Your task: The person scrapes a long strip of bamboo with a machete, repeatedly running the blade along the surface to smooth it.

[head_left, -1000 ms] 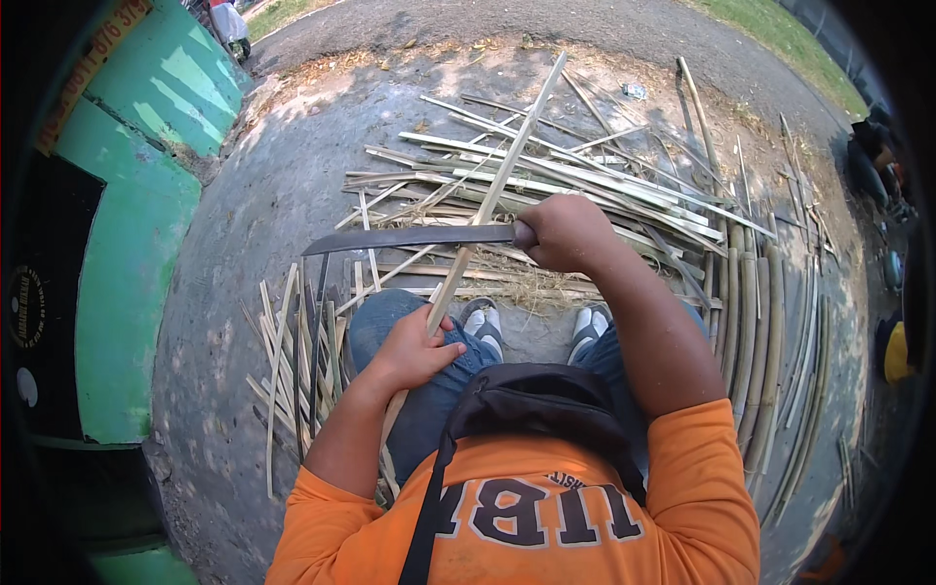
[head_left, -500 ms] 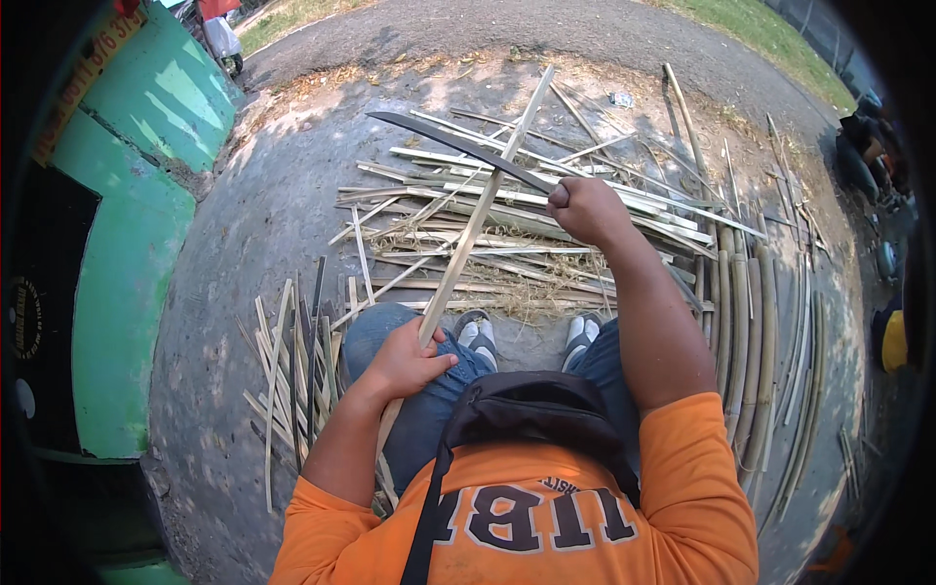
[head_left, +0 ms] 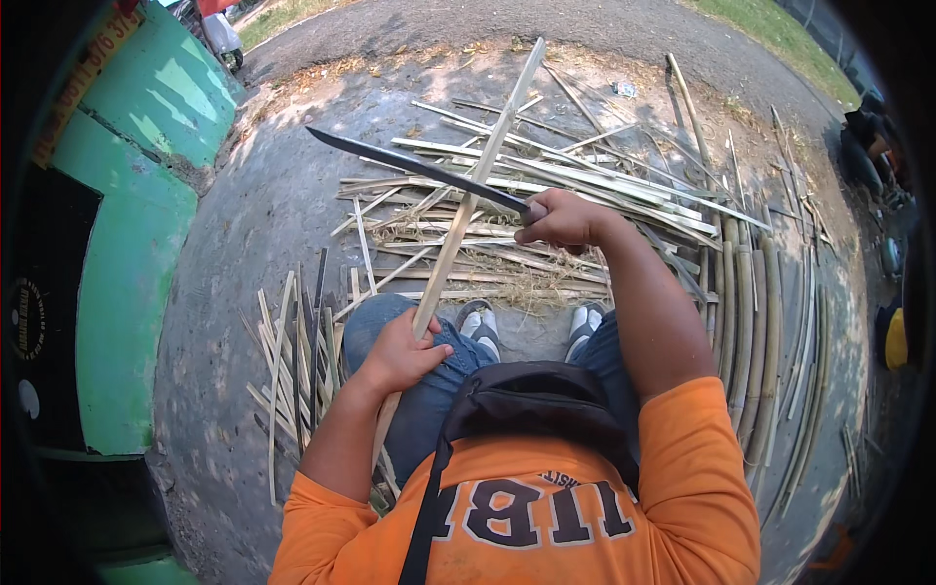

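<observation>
Now the knife (head_left: 409,168), right hand (head_left: 565,218) clenched round it, crosses lower mid-frame, apparently mid-shave; left hand (head_left: 402,353) fingers clasp the strip (head_left: 451,250).

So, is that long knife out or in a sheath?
Out: the knife crosses the pale strip uncovered to its tip, gripped in the right hand.

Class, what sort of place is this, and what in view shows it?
Probably an outdoor, roadside work spot: a grey road runs past the far side, a green-painted wall stands at the left, and a pile of split strips lies on the ground.
</observation>
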The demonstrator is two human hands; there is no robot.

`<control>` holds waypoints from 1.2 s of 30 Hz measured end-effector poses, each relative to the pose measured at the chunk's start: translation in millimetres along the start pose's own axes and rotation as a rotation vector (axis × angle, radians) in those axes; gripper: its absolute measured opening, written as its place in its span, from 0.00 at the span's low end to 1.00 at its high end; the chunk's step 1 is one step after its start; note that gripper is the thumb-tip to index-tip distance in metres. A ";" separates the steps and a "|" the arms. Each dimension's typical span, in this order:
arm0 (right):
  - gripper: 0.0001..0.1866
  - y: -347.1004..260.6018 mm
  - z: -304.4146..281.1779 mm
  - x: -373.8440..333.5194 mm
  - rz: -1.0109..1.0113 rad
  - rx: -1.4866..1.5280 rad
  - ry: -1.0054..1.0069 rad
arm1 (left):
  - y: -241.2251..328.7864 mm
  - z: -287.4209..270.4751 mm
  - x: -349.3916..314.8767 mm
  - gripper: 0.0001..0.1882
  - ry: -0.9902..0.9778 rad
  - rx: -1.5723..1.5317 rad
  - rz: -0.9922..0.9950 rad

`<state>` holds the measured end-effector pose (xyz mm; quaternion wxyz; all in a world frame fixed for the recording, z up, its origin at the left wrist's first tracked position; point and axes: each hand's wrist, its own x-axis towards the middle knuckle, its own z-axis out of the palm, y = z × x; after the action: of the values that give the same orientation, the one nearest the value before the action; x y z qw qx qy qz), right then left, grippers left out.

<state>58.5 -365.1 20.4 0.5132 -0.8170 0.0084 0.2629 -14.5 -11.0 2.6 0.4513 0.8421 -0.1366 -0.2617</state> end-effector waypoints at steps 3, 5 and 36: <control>0.21 30.0 -15.4 12.7 -0.043 0.132 0.174 | 7.4 3.6 3.2 0.18 -0.037 0.018 -0.045; 0.19 21.1 -9.4 7.1 -0.011 0.286 0.111 | 4.8 1.2 2.4 0.19 -0.022 0.037 -0.043; 0.10 20.4 -28.8 -1.3 -0.054 -0.511 0.798 | 16.8 8.4 2.8 0.18 -0.012 0.101 -0.039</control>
<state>63.7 -399.4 13.6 0.2591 -0.9541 0.1188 -0.0914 -16.8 -27.5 11.8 0.4022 0.8648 -0.1360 -0.2682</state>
